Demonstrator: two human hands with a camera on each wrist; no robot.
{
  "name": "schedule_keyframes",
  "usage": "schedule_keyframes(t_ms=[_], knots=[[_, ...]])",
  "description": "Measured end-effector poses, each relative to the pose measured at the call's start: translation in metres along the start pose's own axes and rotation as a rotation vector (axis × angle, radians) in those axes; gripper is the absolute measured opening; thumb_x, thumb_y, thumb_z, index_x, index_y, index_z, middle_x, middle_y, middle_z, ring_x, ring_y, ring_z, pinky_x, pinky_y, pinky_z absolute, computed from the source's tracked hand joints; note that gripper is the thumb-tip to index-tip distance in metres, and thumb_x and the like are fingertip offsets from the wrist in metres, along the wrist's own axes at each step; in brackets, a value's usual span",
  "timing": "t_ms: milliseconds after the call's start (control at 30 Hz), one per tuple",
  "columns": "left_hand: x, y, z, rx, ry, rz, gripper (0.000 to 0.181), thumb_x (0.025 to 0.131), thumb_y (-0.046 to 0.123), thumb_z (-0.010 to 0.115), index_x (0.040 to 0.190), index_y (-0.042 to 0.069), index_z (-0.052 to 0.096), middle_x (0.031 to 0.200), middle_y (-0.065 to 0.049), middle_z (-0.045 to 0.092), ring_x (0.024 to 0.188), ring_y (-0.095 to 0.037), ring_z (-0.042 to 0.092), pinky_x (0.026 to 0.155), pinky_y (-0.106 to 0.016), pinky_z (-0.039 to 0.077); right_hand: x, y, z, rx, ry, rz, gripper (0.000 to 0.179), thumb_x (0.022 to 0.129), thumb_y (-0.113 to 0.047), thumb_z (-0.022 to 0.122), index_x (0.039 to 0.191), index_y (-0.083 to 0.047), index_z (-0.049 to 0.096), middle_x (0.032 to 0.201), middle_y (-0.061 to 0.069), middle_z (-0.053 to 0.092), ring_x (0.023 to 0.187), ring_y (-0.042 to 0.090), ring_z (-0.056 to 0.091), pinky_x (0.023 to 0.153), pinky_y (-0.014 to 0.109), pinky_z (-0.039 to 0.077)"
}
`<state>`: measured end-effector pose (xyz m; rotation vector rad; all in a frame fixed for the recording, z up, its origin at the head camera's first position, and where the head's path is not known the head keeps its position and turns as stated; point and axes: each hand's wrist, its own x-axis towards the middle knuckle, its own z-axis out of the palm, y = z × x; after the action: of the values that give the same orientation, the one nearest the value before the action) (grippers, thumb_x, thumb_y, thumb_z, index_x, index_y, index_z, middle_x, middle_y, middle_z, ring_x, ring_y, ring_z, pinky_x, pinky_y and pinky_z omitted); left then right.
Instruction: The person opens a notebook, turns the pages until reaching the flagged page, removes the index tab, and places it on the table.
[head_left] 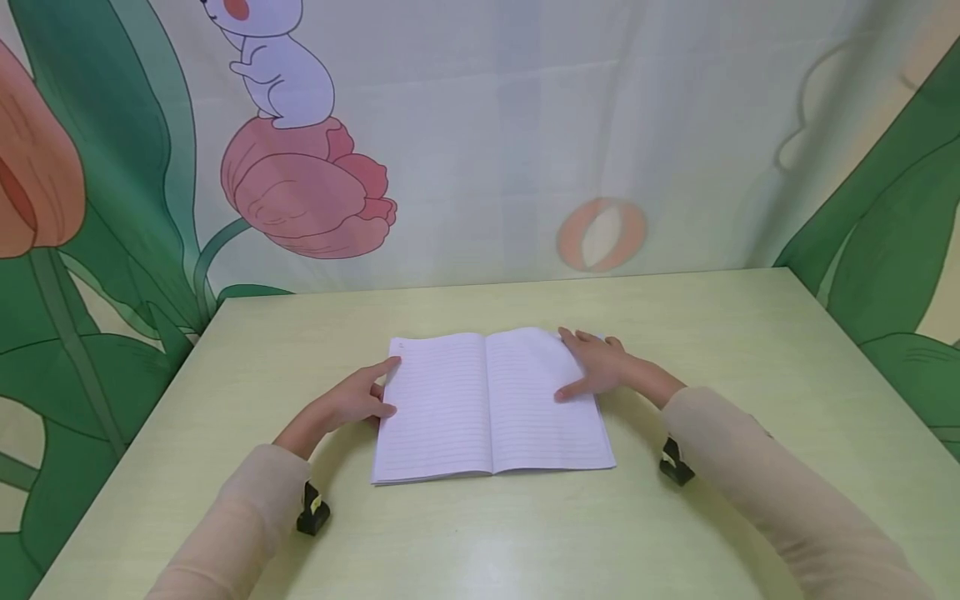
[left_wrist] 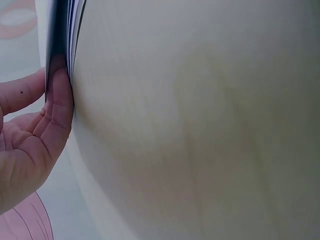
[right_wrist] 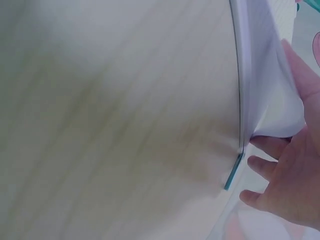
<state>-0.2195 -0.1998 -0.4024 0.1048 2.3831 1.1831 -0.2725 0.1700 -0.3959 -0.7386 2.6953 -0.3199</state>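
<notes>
An open notebook [head_left: 438,408] with ruled white pages lies on the table, its fold running down the middle. At its left edge my left hand [head_left: 356,396] pinches some sheets; the left wrist view shows the thumb on one side of the sheets [left_wrist: 57,30] and fingers on the other. My right hand [head_left: 600,362] rests on the upper right of the right page [head_left: 532,425], thumb and forefinger spread. In the right wrist view this page's corner [right_wrist: 282,117] curls up against the hand, with the other fingertips [right_wrist: 249,196] beyond the edge.
The pale wooden table [head_left: 480,542] extends around the notebook. Behind it hangs a printed curtain [head_left: 480,167] with flowers and a cartoon animal. Black wrist devices show below the left sleeve [head_left: 232,525] and the right sleeve [head_left: 772,483]. A teal strip [right_wrist: 233,172] juts past the notebook.
</notes>
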Motion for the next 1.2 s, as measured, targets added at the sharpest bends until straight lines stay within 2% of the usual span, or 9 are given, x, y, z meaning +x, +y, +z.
schedule_keyframes(t_ms=[167, 333, 467, 633, 767, 867, 1000, 1200], knots=[[-0.001, 0.001, 0.000, 0.011, 0.003, -0.002, 0.080, 0.083, -0.004, 0.060, 0.146, 0.008, 0.013, 0.081, -0.015, 0.059, 0.065, -0.020, 0.056, 0.063, -0.031, 0.049, -0.007, -0.001, -0.002, 0.053, -0.016, -0.066, 0.104, 0.077, -0.054, 0.063, 0.142, 0.007, 0.011, 0.141, 0.026, 0.028, 0.130, 0.039, 0.024, 0.099, 0.059, 0.017], [-0.002, 0.002, 0.000, 0.022, 0.011, -0.009, 0.080, 0.083, -0.003, 0.061, 0.146, 0.008, 0.013, 0.082, -0.015, 0.057, 0.066, -0.019, 0.055, 0.063, -0.030, 0.048, -0.010, -0.001, 0.001, 0.204, -0.047, -0.159, 0.097, 0.079, -0.053, 0.062, 0.144, 0.001, 0.015, 0.144, 0.019, 0.026, 0.132, 0.033, 0.025, 0.103, 0.048, 0.022], [-0.002, 0.001, 0.000, 0.027, 0.009, -0.002, 0.080, 0.083, -0.003, 0.061, 0.146, 0.007, 0.013, 0.081, -0.014, 0.057, 0.065, -0.019, 0.055, 0.062, -0.030, 0.048, -0.009, -0.005, 0.007, 0.308, -0.072, -0.198, 0.094, 0.078, -0.055, 0.061, 0.145, -0.006, 0.017, 0.146, 0.012, 0.025, 0.133, 0.027, 0.023, 0.105, 0.045, 0.021], [-0.002, 0.002, 0.000, 0.022, 0.005, 0.001, 0.080, 0.083, -0.004, 0.061, 0.146, 0.007, 0.013, 0.082, -0.014, 0.059, 0.066, -0.019, 0.055, 0.062, -0.030, 0.048, -0.011, -0.018, 0.012, 0.408, -0.079, -0.251, 0.088, 0.081, -0.049, 0.061, 0.145, -0.005, 0.019, 0.145, 0.011, 0.026, 0.132, 0.024, 0.023, 0.105, 0.042, 0.019], [-0.002, 0.002, 0.000, 0.022, 0.005, 0.000, 0.080, 0.083, -0.004, 0.061, 0.146, 0.006, 0.013, 0.084, -0.015, 0.060, 0.067, -0.019, 0.056, 0.063, -0.030, 0.049, -0.012, -0.035, 0.016, 0.398, -0.090, -0.306, 0.088, 0.084, -0.047, 0.059, 0.145, -0.001, 0.015, 0.148, 0.016, 0.015, 0.136, 0.026, 0.013, 0.107, 0.042, 0.014], [-0.002, 0.002, 0.000, 0.025, 0.005, -0.002, 0.080, 0.083, -0.003, 0.061, 0.146, 0.007, 0.013, 0.085, -0.015, 0.060, 0.067, -0.019, 0.056, 0.063, -0.030, 0.049, -0.012, -0.048, 0.018, 0.377, -0.094, -0.331, 0.089, 0.084, -0.048, 0.058, 0.145, -0.003, 0.012, 0.150, 0.017, 0.005, 0.137, 0.025, 0.004, 0.108, 0.041, 0.011], [-0.002, 0.002, 0.000, 0.027, 0.004, -0.002, 0.079, 0.083, -0.004, 0.060, 0.146, 0.007, 0.014, 0.084, -0.015, 0.059, 0.068, -0.019, 0.056, 0.063, -0.030, 0.048, -0.009, -0.063, 0.022, 0.367, -0.094, -0.343, 0.086, 0.083, -0.048, 0.060, 0.146, -0.009, 0.016, 0.151, 0.014, 0.004, 0.137, 0.024, 0.004, 0.108, 0.043, 0.011], [-0.002, 0.002, 0.001, -0.002, -0.005, 0.022, 0.081, 0.079, -0.011, 0.056, 0.145, 0.003, 0.012, 0.082, -0.015, 0.058, 0.068, -0.019, 0.056, 0.062, -0.032, 0.050, -0.006, -0.081, 0.027, 0.208, -0.144, -0.368, 0.081, 0.083, -0.048, 0.059, 0.145, -0.012, 0.022, 0.151, 0.011, 0.009, 0.137, 0.025, 0.005, 0.105, 0.051, 0.011]])
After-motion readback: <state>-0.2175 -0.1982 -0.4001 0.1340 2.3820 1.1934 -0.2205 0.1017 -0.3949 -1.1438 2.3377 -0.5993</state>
